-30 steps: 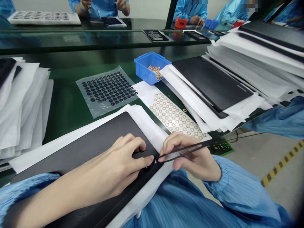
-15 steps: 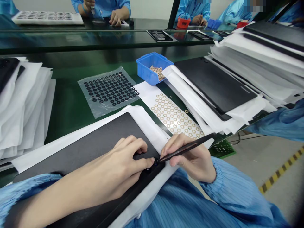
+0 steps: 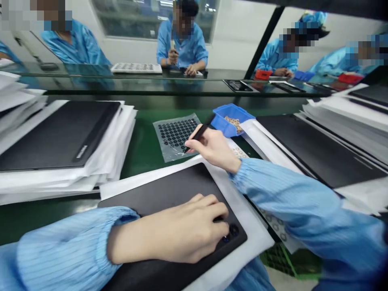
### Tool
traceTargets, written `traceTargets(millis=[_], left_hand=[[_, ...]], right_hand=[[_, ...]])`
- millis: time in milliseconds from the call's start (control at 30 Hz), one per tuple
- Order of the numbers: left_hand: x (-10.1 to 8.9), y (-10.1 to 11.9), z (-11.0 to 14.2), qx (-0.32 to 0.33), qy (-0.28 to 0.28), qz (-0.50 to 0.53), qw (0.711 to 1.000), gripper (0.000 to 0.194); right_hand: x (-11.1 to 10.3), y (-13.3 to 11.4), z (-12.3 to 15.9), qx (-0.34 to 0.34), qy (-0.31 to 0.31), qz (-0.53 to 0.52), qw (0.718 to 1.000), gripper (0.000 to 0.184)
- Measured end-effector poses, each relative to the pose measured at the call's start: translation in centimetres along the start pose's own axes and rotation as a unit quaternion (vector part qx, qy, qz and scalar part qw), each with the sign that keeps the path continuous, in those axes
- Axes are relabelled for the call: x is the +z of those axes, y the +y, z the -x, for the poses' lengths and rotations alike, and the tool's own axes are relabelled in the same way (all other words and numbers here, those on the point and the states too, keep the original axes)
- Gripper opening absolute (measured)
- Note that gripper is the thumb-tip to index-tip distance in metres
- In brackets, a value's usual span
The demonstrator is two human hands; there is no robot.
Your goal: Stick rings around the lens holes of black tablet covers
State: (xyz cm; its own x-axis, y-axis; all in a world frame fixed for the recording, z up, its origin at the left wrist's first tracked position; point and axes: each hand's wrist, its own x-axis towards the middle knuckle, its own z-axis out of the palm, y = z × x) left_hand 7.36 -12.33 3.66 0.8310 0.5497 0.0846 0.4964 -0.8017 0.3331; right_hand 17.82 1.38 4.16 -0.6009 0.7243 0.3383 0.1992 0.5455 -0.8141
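Note:
My left hand (image 3: pixel 184 230) lies on a black tablet back panel (image 3: pixel 169 186), fingers curled and closed. Its fingertips are beside two round lens openings (image 3: pixel 234 229) at the panel's right corner; whether they pinch anything small is hidden. My right hand (image 3: pixel 216 148) is closed around black tweezers (image 3: pixel 200 131). The tweezers' tips point down over the near right part of a clear plastic sheet (image 3: pixel 165 154) bearing rows of black rings (image 3: pixel 176 133). Whether the tips touch a ring cannot be made out. White paper (image 3: pixel 254 230) lies under the panel.
A blue bin (image 3: pixel 218 123) of small tan rings stands behind my right hand. A sheet of pale rings (image 3: pixel 239 150) is partly under my right arm. Stacked black panels (image 3: pixel 57 133) with paper sheets flank me, more panels (image 3: pixel 321 149) at right. Co-workers (image 3: pixel 182 44) sit opposite.
My right hand has moved the tweezers away from the lens corner, forward and left to the black rings. My left hand stays on the panel. The view has tilted up and turned left.

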Motion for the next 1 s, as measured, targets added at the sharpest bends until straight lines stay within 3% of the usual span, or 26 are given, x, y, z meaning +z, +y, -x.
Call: traceTargets(millis=[133,300,367,467,567,667,800,1000], left_hand=[[0.3,0.1,0.2,0.013,0.023,-0.023,0.999,0.015],[0.2,-0.4,0.4,0.027,0.067,-0.041,0.997,0.012],[-0.8,-2.2,1.1,-0.03,0.125,-0.046,0.991,0.017],[-2.8,-7.0,3.0,-0.188,0.224,-0.024,0.956,0.017],[-3.8,-12.1,4.8,-0.229,0.205,-0.024,0.951,0.009],[-3.4,-14.8,5.6,-0.221,0.157,-0.019,0.962,0.004],[-2.3,-15.1,5.6,-0.209,0.117,-0.007,0.971,0.01],[-2.1,-15.1,5.6,-0.2,0.104,0.002,0.974,0.006]], right_hand=[[3.6,2.3,-4.0,0.007,-0.056,0.001,0.998,0.014],[4.4,2.5,-3.9,-0.007,-0.103,0.001,0.995,0.012],[4.3,2.3,-3.6,0.001,-0.094,-0.019,0.995,0.013],[4.1,2.9,-3.7,0.025,-0.051,-0.052,0.997,0.014],[4.1,4.3,-4.2,0.05,-0.035,-0.097,0.993,0.019],[4.2,5.4,-4.6,0.079,-0.037,-0.146,0.985,0.029],[4.3,5.8,-4.4,0.104,-0.043,-0.188,0.976,0.037],[4.3,5.6,-4.2,0.119,-0.044,-0.22,0.967,0.041]])
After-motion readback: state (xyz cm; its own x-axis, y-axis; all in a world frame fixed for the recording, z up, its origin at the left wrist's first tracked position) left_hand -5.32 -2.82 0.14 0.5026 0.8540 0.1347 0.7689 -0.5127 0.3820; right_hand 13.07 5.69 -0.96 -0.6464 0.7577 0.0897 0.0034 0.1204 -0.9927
